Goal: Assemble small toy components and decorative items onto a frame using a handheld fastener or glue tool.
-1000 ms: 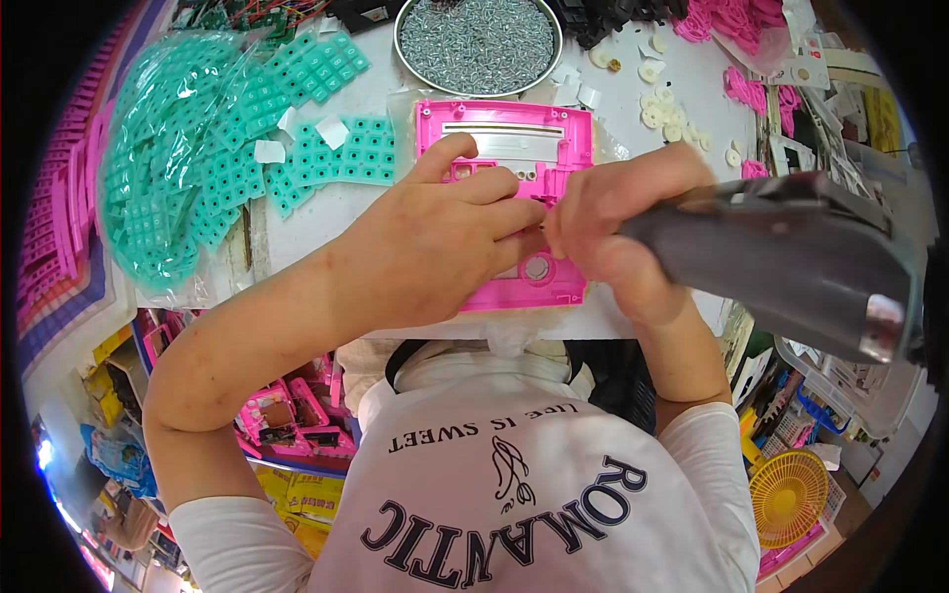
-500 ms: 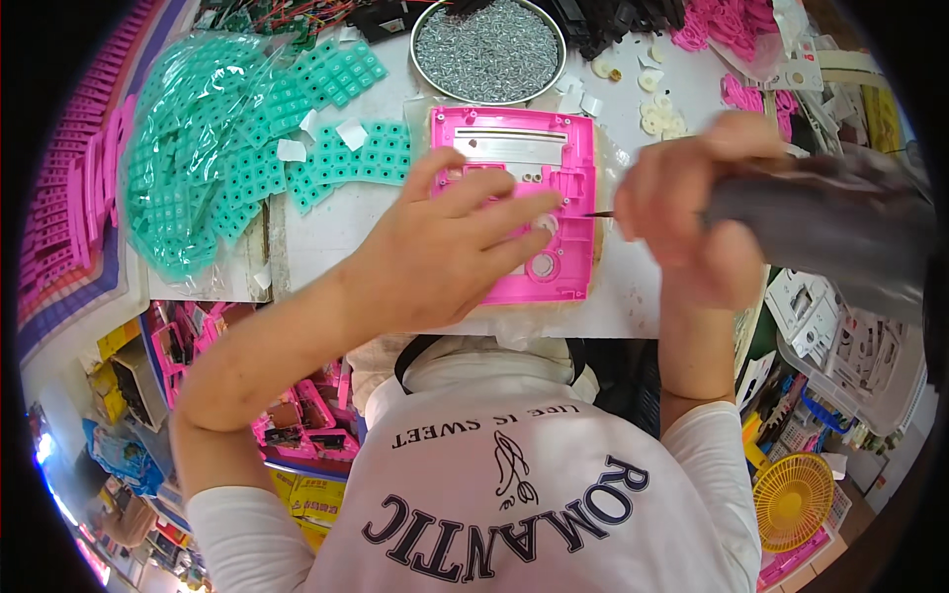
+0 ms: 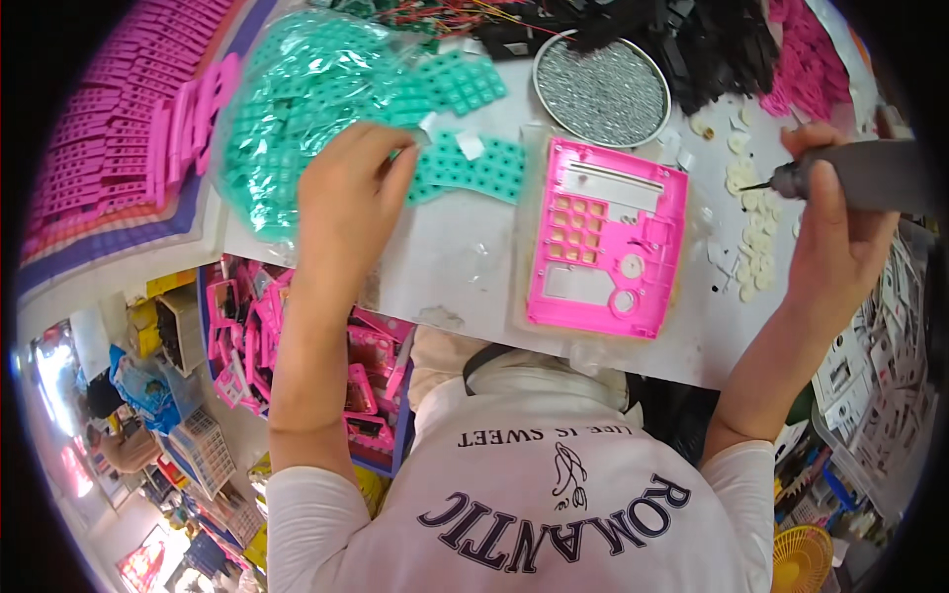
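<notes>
A pink plastic housing [image 3: 611, 265] lies on the worktable, with a grid of square holes, a long slot and two round openings in its face. My right hand [image 3: 840, 212] is wrapped round a dark grey electric screwdriver [image 3: 870, 176] to the right of the housing, its thin bit pointing left. My left hand [image 3: 351, 193] is over the pile of turquoise rubber keypads [image 3: 479, 163], partly covering them. Its fingers are closed near the loose keypad sheets and the clear bag [image 3: 297, 109]; what is between the fingertips is hidden.
A round metal dish of screws [image 3: 603, 89] stands behind the housing. Small cream plastic parts [image 3: 756, 232] lie right of it. Stacked pink panels [image 3: 129, 109] fill the far left. A crate of pink assemblies [image 3: 371, 371] sits below the table edge; black parts [image 3: 702, 49] lie at the back.
My left hand has left the housing and moved left to the keypads, its fingers closing. The screwdriver has drawn away from the housing to the right. The view has shifted left.
</notes>
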`<action>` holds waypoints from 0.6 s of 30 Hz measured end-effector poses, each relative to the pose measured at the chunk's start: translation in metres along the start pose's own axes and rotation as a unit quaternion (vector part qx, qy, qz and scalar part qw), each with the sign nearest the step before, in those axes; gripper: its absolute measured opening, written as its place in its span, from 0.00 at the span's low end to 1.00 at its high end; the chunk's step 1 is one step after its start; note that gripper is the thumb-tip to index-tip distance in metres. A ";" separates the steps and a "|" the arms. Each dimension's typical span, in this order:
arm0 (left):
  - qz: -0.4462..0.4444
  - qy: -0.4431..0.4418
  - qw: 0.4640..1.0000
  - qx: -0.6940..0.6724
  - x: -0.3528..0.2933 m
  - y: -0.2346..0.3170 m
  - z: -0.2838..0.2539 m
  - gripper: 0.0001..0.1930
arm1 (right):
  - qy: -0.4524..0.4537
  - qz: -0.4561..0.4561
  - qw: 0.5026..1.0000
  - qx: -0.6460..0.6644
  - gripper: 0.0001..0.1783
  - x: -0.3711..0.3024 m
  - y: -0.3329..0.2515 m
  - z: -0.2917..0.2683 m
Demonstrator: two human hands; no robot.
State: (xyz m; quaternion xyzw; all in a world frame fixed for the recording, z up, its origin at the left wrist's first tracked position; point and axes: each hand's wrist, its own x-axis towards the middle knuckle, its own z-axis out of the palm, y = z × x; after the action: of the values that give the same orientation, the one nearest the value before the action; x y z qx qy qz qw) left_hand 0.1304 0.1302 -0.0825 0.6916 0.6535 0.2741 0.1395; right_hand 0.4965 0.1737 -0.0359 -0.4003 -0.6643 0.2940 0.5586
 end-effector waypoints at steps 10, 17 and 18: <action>0.153 0.046 0.966 0.202 0.060 -0.019 0.061 0.18 | 0.125 -0.024 0.982 -0.138 0.38 -0.032 0.003 0.005; 0.255 0.063 0.959 -0.103 0.019 0.031 0.033 0.19 | -0.109 0.156 0.977 0.098 0.24 -0.066 -0.017 0.028; 0.294 0.054 0.944 -0.141 0.011 0.043 0.034 0.21 | -0.158 0.274 0.930 0.189 0.23 -0.051 -0.015 0.040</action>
State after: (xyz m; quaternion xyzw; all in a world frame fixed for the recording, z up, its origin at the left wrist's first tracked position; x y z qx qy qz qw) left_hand 0.1846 0.1417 -0.0842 0.8104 0.3826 0.4290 0.1135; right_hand 0.4570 0.1245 -0.0579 -0.4022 -0.5409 0.6151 0.4090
